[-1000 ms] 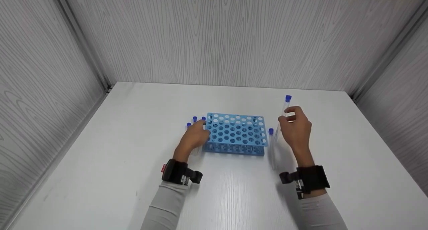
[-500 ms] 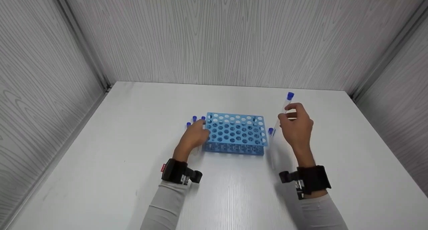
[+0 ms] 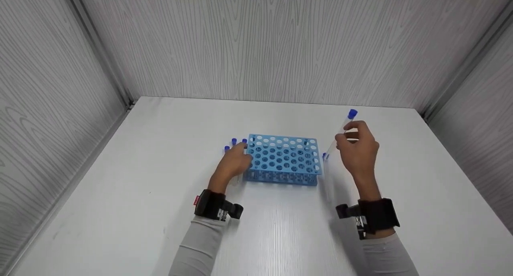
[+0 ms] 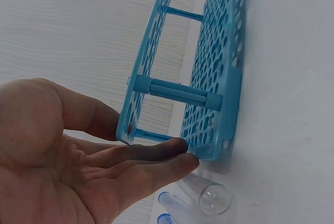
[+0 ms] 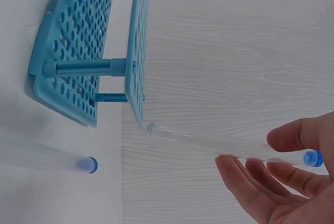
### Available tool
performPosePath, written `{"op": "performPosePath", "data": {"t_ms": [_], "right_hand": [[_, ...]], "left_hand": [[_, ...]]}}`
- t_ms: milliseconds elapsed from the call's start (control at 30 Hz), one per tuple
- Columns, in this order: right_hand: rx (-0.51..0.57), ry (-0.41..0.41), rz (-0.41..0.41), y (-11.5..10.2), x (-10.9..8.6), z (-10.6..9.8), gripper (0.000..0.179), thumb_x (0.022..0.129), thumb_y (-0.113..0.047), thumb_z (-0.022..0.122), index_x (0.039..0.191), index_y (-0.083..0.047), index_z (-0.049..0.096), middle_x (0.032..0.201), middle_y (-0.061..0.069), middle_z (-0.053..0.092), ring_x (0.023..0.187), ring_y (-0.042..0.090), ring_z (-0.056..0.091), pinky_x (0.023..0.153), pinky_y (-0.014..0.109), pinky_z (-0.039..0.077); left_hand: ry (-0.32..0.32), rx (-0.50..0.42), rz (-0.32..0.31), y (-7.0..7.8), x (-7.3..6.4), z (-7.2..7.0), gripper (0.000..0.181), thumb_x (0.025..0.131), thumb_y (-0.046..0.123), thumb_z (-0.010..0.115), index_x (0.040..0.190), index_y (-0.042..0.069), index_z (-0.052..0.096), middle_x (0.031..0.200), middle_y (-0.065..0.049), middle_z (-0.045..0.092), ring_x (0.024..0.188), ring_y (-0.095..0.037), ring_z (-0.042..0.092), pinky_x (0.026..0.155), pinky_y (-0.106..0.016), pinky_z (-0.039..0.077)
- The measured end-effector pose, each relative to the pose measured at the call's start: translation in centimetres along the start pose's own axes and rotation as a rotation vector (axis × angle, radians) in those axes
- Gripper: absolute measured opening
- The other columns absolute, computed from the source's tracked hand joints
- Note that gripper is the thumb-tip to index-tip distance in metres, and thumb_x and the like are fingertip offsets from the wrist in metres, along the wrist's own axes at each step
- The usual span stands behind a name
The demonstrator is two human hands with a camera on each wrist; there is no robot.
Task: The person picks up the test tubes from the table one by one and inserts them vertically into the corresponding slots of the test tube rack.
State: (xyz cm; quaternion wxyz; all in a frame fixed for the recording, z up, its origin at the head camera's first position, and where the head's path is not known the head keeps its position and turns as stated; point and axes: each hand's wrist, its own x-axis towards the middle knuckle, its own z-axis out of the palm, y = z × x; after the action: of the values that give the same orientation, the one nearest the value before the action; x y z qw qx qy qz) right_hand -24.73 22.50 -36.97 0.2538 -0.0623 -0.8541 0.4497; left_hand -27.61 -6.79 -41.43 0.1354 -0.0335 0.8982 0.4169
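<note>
A blue test tube rack point(image 3: 282, 155) with rows of round holes stands at mid-table. My left hand point(image 3: 233, 163) holds its left end; in the left wrist view the thumb meets the top plate while the long fingers point(image 4: 156, 174) reach along the rack's end. To the right of the rack, my right hand point(image 3: 359, 149) pinches a clear test tube point(image 3: 340, 134) between thumb and fingers. Its blue cap point(image 5: 313, 158) points up and away, and the tube tilts down-left. In the right wrist view its rounded lower end comes close to the top plate's corner.
Another blue-capped tube point(image 5: 49, 153) lies right of the rack, partly behind the held one in the head view. Several capped tubes point(image 4: 206, 190) lie left of the rack, partly covered by the left hand. Pale wood-grain panels point(image 3: 260, 43) enclose the table's back and sides.
My right hand has risen slightly and shifted right, and the held tube leans more, its cap moving up and right. The left hand and rack stay where they were.
</note>
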Motion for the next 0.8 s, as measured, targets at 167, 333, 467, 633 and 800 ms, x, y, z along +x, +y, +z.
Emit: {"op": "performPosePath", "data": {"t_ms": [167, 333, 467, 633, 800], "right_hand": [[0.005, 0.014, -0.026, -0.01, -0.02, -0.05, 0.025, 0.094, -0.015, 0.061, 0.117, -0.005, 0.062, 0.106, 0.014, 0.073, 0.086, 0.025, 0.074, 0.069, 0.032, 0.057], [0.009, 0.019, -0.04, -0.04, -0.11, 0.08, 0.027, 0.094, -0.014, 0.06, 0.118, -0.004, 0.062, 0.106, 0.015, 0.073, 0.086, 0.026, 0.074, 0.07, 0.036, 0.057], [0.016, 0.018, -0.034, -0.15, -0.17, 0.2, 0.027, 0.094, -0.016, 0.06, 0.118, -0.004, 0.061, 0.106, 0.015, 0.073, 0.088, 0.027, 0.075, 0.073, 0.041, 0.058], [0.028, 0.009, -0.044, -0.29, -0.33, 0.32, 0.025, 0.094, -0.014, 0.06, 0.117, -0.004, 0.061, 0.108, 0.015, 0.073, 0.09, 0.027, 0.074, 0.076, 0.043, 0.06], [0.037, 0.013, -0.056, -0.55, -0.44, 0.16, 0.026, 0.093, -0.014, 0.06, 0.117, -0.003, 0.061, 0.107, 0.015, 0.073, 0.091, 0.026, 0.074, 0.077, 0.043, 0.059]], "left_hand": [[-0.003, -0.003, 0.014, 0.08, -0.01, -0.09, 0.059, 0.101, 0.019, 0.045, 0.157, 0.006, 0.034, 0.161, -0.016, 0.038, 0.152, -0.035, 0.03, 0.122, -0.053, 0.029], [-0.014, -0.01, 0.019, 0.09, 0.02, -0.16, 0.059, 0.101, 0.019, 0.045, 0.157, 0.005, 0.034, 0.161, -0.016, 0.039, 0.152, -0.036, 0.031, 0.122, -0.053, 0.03], [-0.015, -0.012, 0.014, 0.05, -0.01, -0.16, 0.059, 0.101, 0.019, 0.045, 0.158, 0.006, 0.033, 0.161, -0.016, 0.038, 0.152, -0.036, 0.03, 0.122, -0.053, 0.029], [-0.015, -0.009, 0.015, -0.01, 0.0, -0.09, 0.059, 0.102, 0.019, 0.045, 0.158, 0.005, 0.032, 0.162, -0.016, 0.036, 0.153, -0.035, 0.028, 0.123, -0.053, 0.027], [-0.016, -0.011, 0.008, 0.02, 0.01, -0.05, 0.059, 0.103, 0.02, 0.045, 0.158, 0.006, 0.032, 0.163, -0.015, 0.036, 0.154, -0.034, 0.028, 0.123, -0.052, 0.027]]}}
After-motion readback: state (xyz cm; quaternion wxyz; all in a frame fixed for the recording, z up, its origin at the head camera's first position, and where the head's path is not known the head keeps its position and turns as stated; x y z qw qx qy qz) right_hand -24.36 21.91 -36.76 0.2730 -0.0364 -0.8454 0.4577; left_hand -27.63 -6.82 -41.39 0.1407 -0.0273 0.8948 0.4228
